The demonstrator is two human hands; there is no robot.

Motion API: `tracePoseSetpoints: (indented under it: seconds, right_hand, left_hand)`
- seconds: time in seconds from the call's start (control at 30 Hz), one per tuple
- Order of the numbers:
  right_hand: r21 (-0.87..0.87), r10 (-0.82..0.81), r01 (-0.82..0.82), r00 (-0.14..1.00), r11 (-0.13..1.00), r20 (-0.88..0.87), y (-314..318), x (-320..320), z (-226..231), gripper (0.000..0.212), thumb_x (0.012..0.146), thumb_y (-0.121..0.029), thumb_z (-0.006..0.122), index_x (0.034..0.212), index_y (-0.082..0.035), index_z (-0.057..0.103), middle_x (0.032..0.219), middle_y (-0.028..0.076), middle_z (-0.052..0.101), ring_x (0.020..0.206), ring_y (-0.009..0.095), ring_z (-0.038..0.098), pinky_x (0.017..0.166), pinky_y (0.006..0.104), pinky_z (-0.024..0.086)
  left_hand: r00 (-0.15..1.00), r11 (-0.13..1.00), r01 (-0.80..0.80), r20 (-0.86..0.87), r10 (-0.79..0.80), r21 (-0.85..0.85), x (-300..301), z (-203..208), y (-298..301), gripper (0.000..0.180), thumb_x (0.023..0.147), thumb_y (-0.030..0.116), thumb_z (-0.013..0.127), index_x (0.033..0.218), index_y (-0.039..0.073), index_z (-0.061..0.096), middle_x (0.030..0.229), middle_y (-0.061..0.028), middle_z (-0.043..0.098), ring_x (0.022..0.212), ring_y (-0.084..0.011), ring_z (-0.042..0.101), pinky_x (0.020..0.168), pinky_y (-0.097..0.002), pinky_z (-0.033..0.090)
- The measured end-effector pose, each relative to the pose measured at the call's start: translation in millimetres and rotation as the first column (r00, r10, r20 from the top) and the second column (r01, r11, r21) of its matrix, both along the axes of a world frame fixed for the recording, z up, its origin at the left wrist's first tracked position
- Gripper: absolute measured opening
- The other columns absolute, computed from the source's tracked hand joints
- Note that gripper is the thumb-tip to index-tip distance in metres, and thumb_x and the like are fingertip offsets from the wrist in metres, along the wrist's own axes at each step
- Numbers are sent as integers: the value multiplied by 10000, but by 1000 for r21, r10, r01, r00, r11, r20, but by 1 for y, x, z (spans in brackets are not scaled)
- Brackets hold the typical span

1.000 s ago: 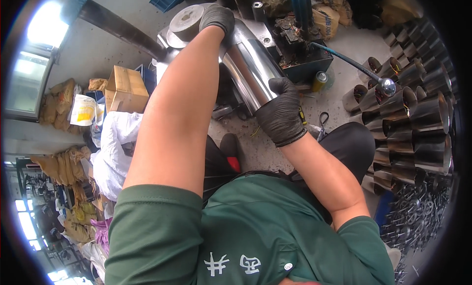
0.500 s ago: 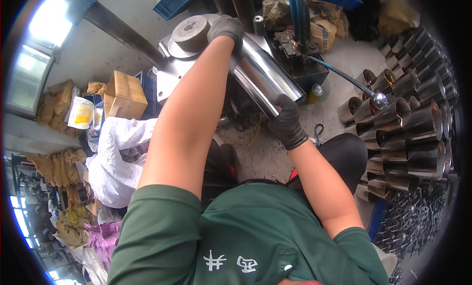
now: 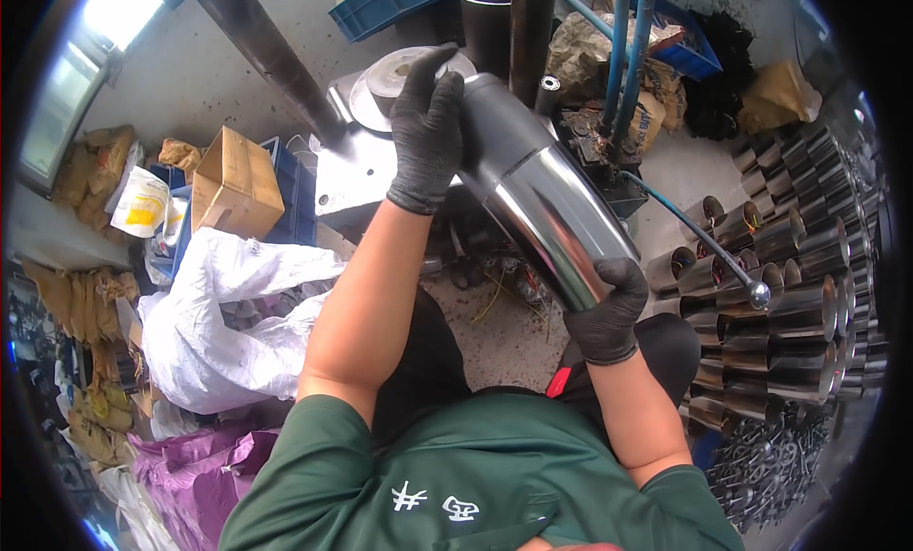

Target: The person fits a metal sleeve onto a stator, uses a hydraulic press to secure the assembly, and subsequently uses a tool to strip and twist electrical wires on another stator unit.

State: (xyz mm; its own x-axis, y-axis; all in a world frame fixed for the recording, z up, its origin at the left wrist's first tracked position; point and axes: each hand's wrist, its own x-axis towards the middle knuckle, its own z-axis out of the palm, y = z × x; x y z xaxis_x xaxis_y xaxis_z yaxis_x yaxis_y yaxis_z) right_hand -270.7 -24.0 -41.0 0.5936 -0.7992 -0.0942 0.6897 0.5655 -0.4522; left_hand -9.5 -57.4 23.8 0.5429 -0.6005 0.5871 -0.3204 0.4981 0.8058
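A polished metal cylinder (image 3: 561,209) with a matte black upper section lies slanted in front of me, its near end toward my right. My right hand (image 3: 609,309), in a black glove, is wrapped round that near end. My left hand (image 3: 428,137), gloved alike, is beside the black far end with fingers stretched upward and apart; whether its palm presses on the cylinder is hard to see. Just beyond the left fingers is a round grey block (image 3: 388,79) on a metal plate (image 3: 347,185).
A blue lever with a ball end (image 3: 758,294) reaches out at the right, near rows of metal tubes (image 3: 780,313). A cardboard box (image 3: 238,185) and a white sack (image 3: 219,332) are at the left. Dark posts (image 3: 266,57) rise behind the plate.
The cylinder has come nearer and its black section now shows. My left hand has moved from gripping near the round block to beside the cylinder; my right hand has shifted right and closer.
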Motion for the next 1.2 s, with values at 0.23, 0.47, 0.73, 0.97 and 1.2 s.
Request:
tracePoseSetpoints:
  seconds: [0.23,0.47,0.73,0.97,1.2]
  right_hand:
    - [375,-6,13,1000,927,-19,12,44,13,696,727,-185,564,1368,66,463,1267,257,576,1171,403,600,1067,495,509]
    - [297,24,-9,999,955,-46,-1,54,-15,709,742,-203,569,1388,63,448,1306,238,561,1183,384,592,1061,483,502]
    - [86,157,-147,978,985,-134,-6,52,-22,654,760,-191,556,1356,55,444,1275,231,561,1143,380,600,994,482,535]
    - [-717,-449,-155,685,680,-574,18,47,-22,459,737,-37,625,1180,42,530,1170,176,602,1036,302,624,931,400,524]
    - [-619,-357,-43,785,784,-506,85,-15,-17,389,636,98,654,1012,0,632,960,162,665,917,301,654,826,372,514]
  left_hand:
    - [900,810,-365,397,180,459,39,-32,-17,429,908,363,612,1211,63,659,1116,-217,679,1082,-366,643,1000,-423,480]
    - [827,501,-393,535,-173,771,38,-10,-64,397,902,302,596,1163,24,705,1135,-264,694,1102,-394,660,990,-430,486]
    - [424,446,-712,839,-342,542,37,-8,-71,322,844,51,567,1119,18,731,1120,-259,694,1083,-379,675,950,-454,528]
    - [179,374,-841,853,-490,392,44,-17,-75,309,794,104,653,1075,20,748,1089,-229,720,1041,-339,699,928,-408,544]
    - [56,536,-808,939,-340,242,92,-32,-83,316,894,169,520,1074,54,753,1132,-223,704,1063,-359,683,963,-422,514]
